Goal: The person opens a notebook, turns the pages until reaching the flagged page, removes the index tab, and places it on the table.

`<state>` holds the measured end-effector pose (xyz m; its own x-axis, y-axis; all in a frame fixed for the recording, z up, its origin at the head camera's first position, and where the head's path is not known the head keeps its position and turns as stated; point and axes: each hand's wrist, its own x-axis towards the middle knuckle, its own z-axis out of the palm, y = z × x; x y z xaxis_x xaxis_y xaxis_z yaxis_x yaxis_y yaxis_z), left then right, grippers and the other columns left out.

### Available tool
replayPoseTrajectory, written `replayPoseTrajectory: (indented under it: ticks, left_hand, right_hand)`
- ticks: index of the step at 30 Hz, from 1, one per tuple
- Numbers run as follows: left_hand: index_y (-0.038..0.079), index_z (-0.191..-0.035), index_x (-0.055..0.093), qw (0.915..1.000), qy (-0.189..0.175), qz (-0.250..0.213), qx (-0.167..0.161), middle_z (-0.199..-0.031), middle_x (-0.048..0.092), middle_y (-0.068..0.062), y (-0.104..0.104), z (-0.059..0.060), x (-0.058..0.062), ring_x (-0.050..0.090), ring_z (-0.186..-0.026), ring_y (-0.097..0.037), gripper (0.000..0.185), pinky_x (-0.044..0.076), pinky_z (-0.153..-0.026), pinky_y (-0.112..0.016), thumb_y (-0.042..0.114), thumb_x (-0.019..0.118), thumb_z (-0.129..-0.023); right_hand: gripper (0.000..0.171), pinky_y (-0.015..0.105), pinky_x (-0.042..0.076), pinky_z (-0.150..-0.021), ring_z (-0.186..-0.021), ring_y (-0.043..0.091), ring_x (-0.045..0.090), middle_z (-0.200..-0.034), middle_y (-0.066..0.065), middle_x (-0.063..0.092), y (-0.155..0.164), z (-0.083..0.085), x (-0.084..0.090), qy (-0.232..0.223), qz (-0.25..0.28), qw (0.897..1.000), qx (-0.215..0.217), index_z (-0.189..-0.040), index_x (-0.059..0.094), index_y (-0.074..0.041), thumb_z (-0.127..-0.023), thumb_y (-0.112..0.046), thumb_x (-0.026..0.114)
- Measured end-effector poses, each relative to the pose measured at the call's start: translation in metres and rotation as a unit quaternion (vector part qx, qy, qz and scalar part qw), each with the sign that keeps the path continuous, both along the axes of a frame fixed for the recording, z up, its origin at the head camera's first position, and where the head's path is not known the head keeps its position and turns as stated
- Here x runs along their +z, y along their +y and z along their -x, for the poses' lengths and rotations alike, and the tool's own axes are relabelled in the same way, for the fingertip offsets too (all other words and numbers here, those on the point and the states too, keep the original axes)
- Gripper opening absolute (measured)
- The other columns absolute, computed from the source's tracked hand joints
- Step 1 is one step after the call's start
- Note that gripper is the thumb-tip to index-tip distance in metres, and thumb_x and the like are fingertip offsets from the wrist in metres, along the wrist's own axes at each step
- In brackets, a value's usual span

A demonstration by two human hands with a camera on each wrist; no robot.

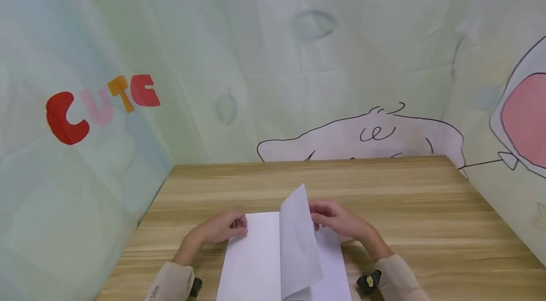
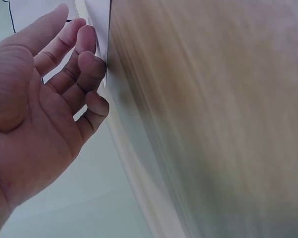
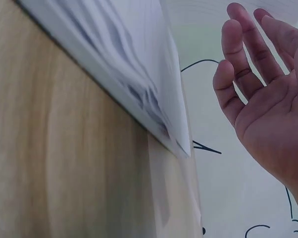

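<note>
An open notebook (image 1: 256, 258) with white pages lies on the table, its right-hand page faintly lined. One loose leaf (image 1: 298, 244) stands up near the middle, bent over partway between the two sides. My left hand (image 1: 223, 226) rests at the upper left edge of the notebook, fingers loosely bent; in the left wrist view the fingertips (image 2: 92, 64) touch or nearly touch that edge. Beside the raised leaf, on its right, is my right hand (image 1: 339, 219), its fingers relaxed and spread in the right wrist view. Whether its fingertips touch the leaf is partly hidden.
The wooden table (image 1: 426, 211) extends around the notebook. Printed cloth (image 1: 239, 54) hangs behind and on both sides, with coloured letters on the left and a line drawing at the back. Each wrist wears a small black device, such as the right one (image 1: 368, 283).
</note>
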<state>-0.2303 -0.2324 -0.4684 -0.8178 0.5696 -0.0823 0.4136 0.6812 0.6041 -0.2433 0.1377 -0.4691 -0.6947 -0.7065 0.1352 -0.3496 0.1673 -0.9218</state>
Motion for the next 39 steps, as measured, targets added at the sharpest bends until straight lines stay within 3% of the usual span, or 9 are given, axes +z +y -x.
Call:
replayPoseTrajectory:
  ticks: [12, 21, 25, 28, 33, 39]
  left_hand:
    - [0.014, -0.095, 0.064, 0.9998, -0.006, -0.016, -0.007, -0.085, 0.059, 0.005, -0.004, -0.005, 0.007, 0.052, -0.078, -0.009, 0.01, 0.046, -0.069, -0.026, 0.023, 0.064, -0.099]
    - [0.005, -0.101, 0.064, 0.9969, -0.059, -0.048, 0.022, -0.087, 0.064, -0.004, -0.008, -0.011, 0.014, 0.061, -0.071, -0.02, 0.021, 0.049, -0.061, -0.028, 0.025, 0.056, -0.104]
    - [0.005, -0.105, 0.064, 0.9955, -0.076, -0.049, 0.027, -0.093, 0.068, -0.005, -0.008, -0.013, 0.017, 0.065, -0.07, -0.022, 0.03, 0.05, -0.065, -0.031, 0.033, 0.053, -0.104]
    - [0.004, -0.108, 0.064, 0.9938, -0.092, -0.057, 0.028, -0.098, 0.069, -0.007, -0.008, -0.014, 0.02, 0.067, -0.071, -0.024, 0.038, 0.05, -0.072, -0.036, 0.038, 0.046, -0.107]
    - [0.001, -0.112, 0.062, 0.9865, -0.132, -0.088, 0.04, -0.104, 0.069, -0.014, -0.011, -0.014, 0.024, 0.068, -0.075, -0.03, 0.054, 0.049, -0.085, -0.045, 0.041, 0.026, -0.11]
    - [0.0, -0.115, 0.062, 0.9815, -0.143, -0.117, 0.051, -0.09, 0.07, -0.01, -0.015, -0.017, 0.024, 0.069, -0.076, -0.03, 0.062, 0.053, -0.08, -0.047, 0.042, 0.017, -0.111]
  right_hand:
    - [0.033, 0.04, 0.054, -0.081, -0.087, 0.023, 0.066, -0.116, 0.011, 0.067, -0.015, -0.002, 0.0, -0.005, -0.004, 1.0, 0.01, -0.133, 0.06, -0.002, -0.102, -0.014, 0.056]
    - [0.039, 0.038, 0.053, -0.081, -0.089, 0.03, 0.068, -0.129, 0.005, 0.066, -0.026, -0.005, -0.002, -0.008, 0.0, 0.999, 0.046, -0.141, 0.055, -0.01, -0.103, -0.016, 0.055]
    - [0.041, 0.039, 0.054, -0.081, -0.088, 0.037, 0.067, -0.133, 0.009, 0.064, -0.03, -0.005, -0.003, 0.002, 0.006, 0.997, 0.076, -0.144, 0.051, -0.005, -0.103, -0.01, 0.054]
    - [0.041, 0.039, 0.055, -0.081, -0.09, 0.039, 0.066, -0.135, 0.015, 0.062, -0.033, -0.005, -0.004, 0.006, 0.01, 0.995, 0.101, -0.143, 0.05, -0.001, -0.102, -0.005, 0.053]
    - [0.041, 0.028, 0.052, -0.078, -0.083, 0.028, 0.067, -0.136, 0.014, 0.061, -0.038, -0.008, -0.003, 0.019, -0.021, 0.993, 0.113, -0.143, 0.051, -0.003, -0.103, -0.009, 0.054]
    - [0.043, 0.023, 0.048, -0.077, -0.078, 0.023, 0.066, -0.135, 0.009, 0.063, -0.036, -0.009, -0.006, 0.022, -0.05, 0.993, 0.109, -0.144, 0.051, -0.005, -0.102, -0.016, 0.055]
